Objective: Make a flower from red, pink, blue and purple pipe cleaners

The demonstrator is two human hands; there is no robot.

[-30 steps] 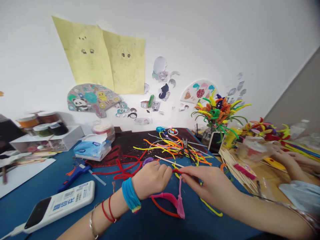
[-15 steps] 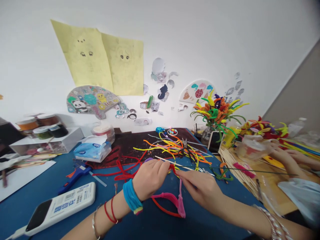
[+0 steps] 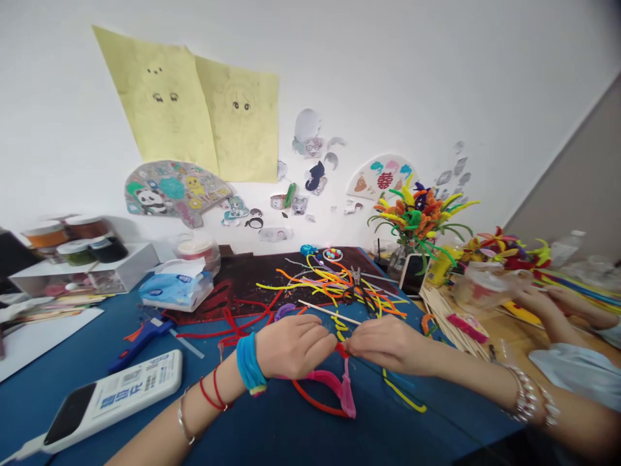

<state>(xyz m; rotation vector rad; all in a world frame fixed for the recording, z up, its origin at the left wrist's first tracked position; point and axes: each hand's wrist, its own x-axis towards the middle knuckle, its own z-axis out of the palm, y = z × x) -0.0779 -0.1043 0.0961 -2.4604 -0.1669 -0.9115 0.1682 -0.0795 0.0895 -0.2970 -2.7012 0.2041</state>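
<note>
A short piece of red fuzzy stem (image 3: 342,350) sits between the two hands, low over the blue bench (image 3: 233,430). The left hand (image 3: 297,346) is rounded with its fingers folded narrow, their tips closed on one end of the red piece. The right hand (image 3: 383,344) comes from the other side, its fingers drawn to a slim pinch on the opposite end; only a small stub of plush red fibre shows in the gap.

Just below lies a pink stem (image 3: 347,395) of the same soft pile, bent into a pointed loop that thickens at one corner, beside the thin curve of an orange-red stem (image 3: 315,404). A yellow stem (image 3: 406,396) runs out from under the right hand, and a smooth, straight pale stick (image 3: 327,312) slants behind the fingers, near a yellow spiral (image 3: 338,321).

Farther back, yellow, orange and purple stems (image 3: 315,282) tangle across a dark, speckled mat (image 3: 252,272), with metal-jawed pliers (image 3: 356,277) on top. Left of the hands, red stems (image 3: 235,331) loop loosely near a hard blue plastic glue gun (image 3: 138,344) and a crinkled, glossy tissue pack (image 3: 174,292).
</note>
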